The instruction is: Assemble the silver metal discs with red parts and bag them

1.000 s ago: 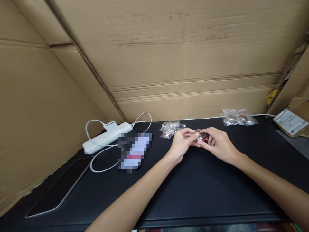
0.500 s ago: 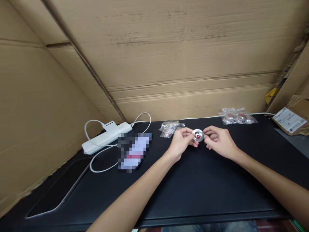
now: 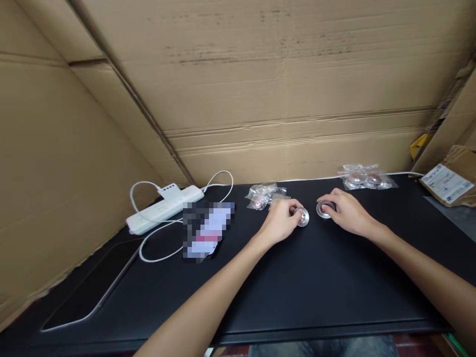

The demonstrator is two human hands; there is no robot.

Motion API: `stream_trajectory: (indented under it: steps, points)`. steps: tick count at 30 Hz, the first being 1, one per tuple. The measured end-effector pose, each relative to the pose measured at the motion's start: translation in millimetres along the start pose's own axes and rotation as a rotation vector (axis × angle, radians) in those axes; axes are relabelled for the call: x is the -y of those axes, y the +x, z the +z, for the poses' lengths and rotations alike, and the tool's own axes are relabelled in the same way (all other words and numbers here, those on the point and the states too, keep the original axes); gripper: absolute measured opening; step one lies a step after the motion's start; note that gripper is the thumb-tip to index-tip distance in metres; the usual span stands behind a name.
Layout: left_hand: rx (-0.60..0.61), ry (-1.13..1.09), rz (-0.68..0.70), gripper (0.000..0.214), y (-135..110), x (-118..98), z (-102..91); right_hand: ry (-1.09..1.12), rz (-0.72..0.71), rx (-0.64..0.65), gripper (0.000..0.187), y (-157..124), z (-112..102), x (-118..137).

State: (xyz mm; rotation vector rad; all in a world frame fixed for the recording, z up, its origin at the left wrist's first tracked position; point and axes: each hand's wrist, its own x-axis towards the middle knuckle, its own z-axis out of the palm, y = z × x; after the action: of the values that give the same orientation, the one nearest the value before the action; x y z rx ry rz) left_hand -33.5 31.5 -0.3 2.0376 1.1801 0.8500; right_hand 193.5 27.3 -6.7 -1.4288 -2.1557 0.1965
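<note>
My left hand pinches a round silvery disc with a red mark at its middle, thumb across its face. A second, similar silvery disc with red at its centre is under the thumb and fingers of my right hand, closed around its rim. A narrow gap of black table separates the two discs. Both are low over the tabletop; whether they touch it I cannot tell. Just behind my left hand lies a clear plastic bag with shiny pieces inside, partly covered by the hand.
More silvery discs with red centres lie in clear bags at the back right. A labelled cardboard package is at the far right. To the left are a white power strip, looping cable, a blurred-out phone-like object and a dark tablet.
Earlier one disc showed between my hands, in the left fingers. Now each hand has a disc, the hands are slightly apart, and the left disc is lower and tilted.
</note>
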Motion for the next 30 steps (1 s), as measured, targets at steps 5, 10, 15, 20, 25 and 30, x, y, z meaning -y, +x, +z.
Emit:
stream_trajectory:
  steps: [5, 10, 15, 20, 25, 30]
  points:
    - [-0.008, 0.111, 0.081, 0.017, -3.0, -6.3, -0.2, -0.081, 0.044, 0.022, 0.029, -1.3, 3.3, -10.6]
    - [0.015, -0.078, -0.029, 0.013, -1.4, -8.2, -1.2, -0.007, 0.013, -0.141, 0.02, -2.3, -3.8, 8.6]
    - [0.008, -0.482, -0.14, 0.011, 0.3, -12.7, 1.7, 0.16, -0.187, -0.146, 0.017, -8.5, -8.6, 37.0]
    - [0.088, -0.771, -0.192, 0.01, -3.6, -22.6, 4.1, 0.176, -0.236, -0.051, 0.018, -11.3, -1.4, 39.9]
    - [0.108, -0.937, -0.196, 0.015, -5.2, -28.9, 2.9, 0.25, -0.228, -0.096, 0.015, -10.1, -1.8, 38.4]
    - [0.12, -0.942, -0.111, 0.03, -6.0, -30.0, 3.9, 0.481, -0.058, -0.208, 0.008, -10.6, -2.0, 47.7]
